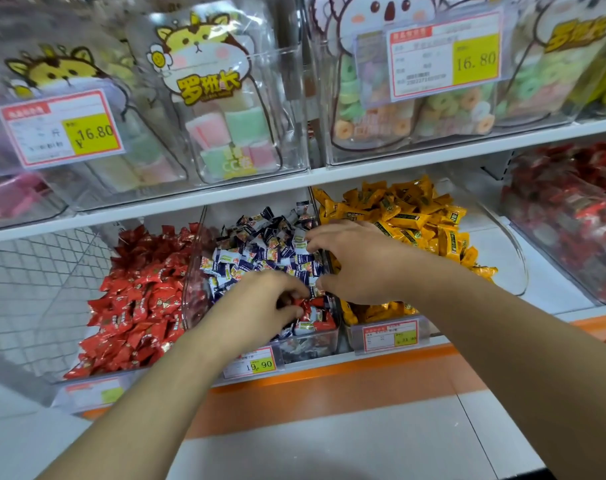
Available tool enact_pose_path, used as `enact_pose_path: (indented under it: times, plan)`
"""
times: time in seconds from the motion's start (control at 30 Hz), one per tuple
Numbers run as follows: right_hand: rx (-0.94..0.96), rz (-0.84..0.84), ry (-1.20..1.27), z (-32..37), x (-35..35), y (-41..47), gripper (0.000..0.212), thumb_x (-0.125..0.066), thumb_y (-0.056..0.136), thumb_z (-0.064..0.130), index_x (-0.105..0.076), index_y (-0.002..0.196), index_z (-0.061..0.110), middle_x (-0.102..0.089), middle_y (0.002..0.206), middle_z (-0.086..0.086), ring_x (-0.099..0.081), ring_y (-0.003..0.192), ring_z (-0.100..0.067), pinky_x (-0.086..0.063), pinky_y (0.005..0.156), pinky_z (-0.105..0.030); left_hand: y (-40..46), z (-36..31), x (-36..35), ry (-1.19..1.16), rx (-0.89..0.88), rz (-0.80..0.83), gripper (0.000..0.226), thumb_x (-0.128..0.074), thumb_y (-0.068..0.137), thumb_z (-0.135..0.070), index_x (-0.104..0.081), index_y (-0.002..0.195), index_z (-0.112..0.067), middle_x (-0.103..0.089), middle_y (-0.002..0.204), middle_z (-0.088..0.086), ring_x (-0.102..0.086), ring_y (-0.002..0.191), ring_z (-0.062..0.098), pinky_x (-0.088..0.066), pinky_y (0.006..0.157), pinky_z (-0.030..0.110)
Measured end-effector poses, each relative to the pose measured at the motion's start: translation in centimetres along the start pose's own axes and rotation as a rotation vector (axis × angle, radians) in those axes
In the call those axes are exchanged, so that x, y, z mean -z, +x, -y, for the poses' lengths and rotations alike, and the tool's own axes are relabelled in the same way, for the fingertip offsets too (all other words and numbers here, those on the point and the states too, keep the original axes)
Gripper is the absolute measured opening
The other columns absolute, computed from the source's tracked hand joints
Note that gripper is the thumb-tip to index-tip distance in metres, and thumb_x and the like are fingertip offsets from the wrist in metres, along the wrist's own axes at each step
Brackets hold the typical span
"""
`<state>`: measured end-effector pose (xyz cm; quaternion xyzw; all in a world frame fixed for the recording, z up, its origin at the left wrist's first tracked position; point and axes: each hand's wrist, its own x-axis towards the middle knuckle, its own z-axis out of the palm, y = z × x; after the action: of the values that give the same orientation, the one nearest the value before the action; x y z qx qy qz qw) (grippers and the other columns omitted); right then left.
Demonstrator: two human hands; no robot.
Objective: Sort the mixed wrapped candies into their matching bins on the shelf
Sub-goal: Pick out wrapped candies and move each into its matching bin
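1. A shop shelf [381,168] with white boards and an orange front edge holds rows of clear plastic bins; a pale floor shows below.
2. The mixed pile sits in the middle bin [315,344] of the lower row: mostly navy-and-white candies [267,251], with a few stray red candies [306,306] lying at its front, near the price tag.
3. The left hand [260,303] reaches into the front of that bin with its fingers curled down around the red strays; it appears to pinch one, though the exact candy is partly hidden.
4. The right hand [357,261] hovers over the wall between the middle bin and the one to its right, fingers loosely spread and bent over the navy pile; whether it holds anything I cannot tell.
5. The red bin [97,386] stands just to the left, full of red candies [138,299]; the yellow bin [509,244] on the right holds yellow candies [415,220].
6. Risks, as I judge them: the slippery wrappers could slide from a shallow pinch and drop back into the navy pile, or a navy piece could be scooped up with the red and carried to the wrong bin.
7. Raking through the heap near the low front lip could also push candies over it onto the floor.
8. The upper row holds bagged soft sweets behind price tags [62,129].
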<state>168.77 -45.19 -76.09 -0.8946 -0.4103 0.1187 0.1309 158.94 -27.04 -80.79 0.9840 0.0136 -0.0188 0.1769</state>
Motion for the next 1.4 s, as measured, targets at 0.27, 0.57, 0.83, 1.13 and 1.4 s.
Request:
enact_pose_path:
  times: [0.27,0.57,0.83,1.13,1.4]
  plan:
    - [0.004,0.011,-0.004,-0.2,-0.2,0.1,0.061,-0.061,0.099,0.04,-0.04,0.155,0.03,-0.022,0.168,0.015,-0.01,0.156,-0.012,0.0,0.126,-0.042,1.1,1.0,-0.9,0.098,0.085,0.087,0.032,-0.077,0.092,-0.02,-0.074,0.119,-0.037,-0.073,0.116,-0.011,-0.068,0.101,0.009,-0.058,0.093,0.029]
    - [-0.001,0.019,-0.02,-0.1,-0.1,0.1,0.061,-0.06,0.099,0.039,-0.039,0.156,0.029,-0.019,0.169,0.014,-0.009,0.157,-0.013,0.001,0.127,-0.043,0.4,1.4,-0.7,0.019,0.072,-0.083,0.023,-0.075,0.09,-0.012,-0.07,0.076,-0.03,-0.066,0.08,-0.017,-0.062,0.069,-0.001,-0.055,0.072,0.027]
    - [-0.018,0.019,-0.043,0.5,0.0,0.3,0.064,-0.062,0.098,0.037,-0.037,0.157,0.03,-0.021,0.169,0.013,-0.011,0.157,-0.014,0.001,0.127,-0.043,-1.7,0.7,2.0,-0.435,0.166,-0.417,0.013,-0.074,0.094,-0.025,-0.072,0.086,-0.034,-0.071,0.091,-0.011,-0.064,0.077,0.008,-0.05,0.065,0.03]
    - [0.003,-0.006,-0.027,0.6,0.2,-0.1,0.062,-0.064,0.098,0.044,-0.041,0.154,0.032,-0.023,0.168,0.015,-0.012,0.156,-0.011,-0.002,0.127,-0.045,-5.0,8.0,7.3,-0.177,0.447,-0.711,0.011,-0.076,0.091,-0.021,-0.072,0.1,-0.026,-0.073,0.095,-0.005,-0.07,0.094,0.023,-0.053,0.086,0.036]
    - [0.005,-0.002,-0.001,0.5,0.5,-0.2,0.064,-0.069,0.095,0.045,-0.043,0.152,0.034,-0.026,0.166,0.019,-0.013,0.155,-0.01,-0.008,0.128,-0.049,-3.3,3.1,4.0,-0.077,0.128,-0.468,0.025,-0.072,0.094,-0.023,-0.068,0.117,-0.03,-0.055,0.117,-0.015,-0.05,0.11,0.005,-0.036,0.096,0.02]
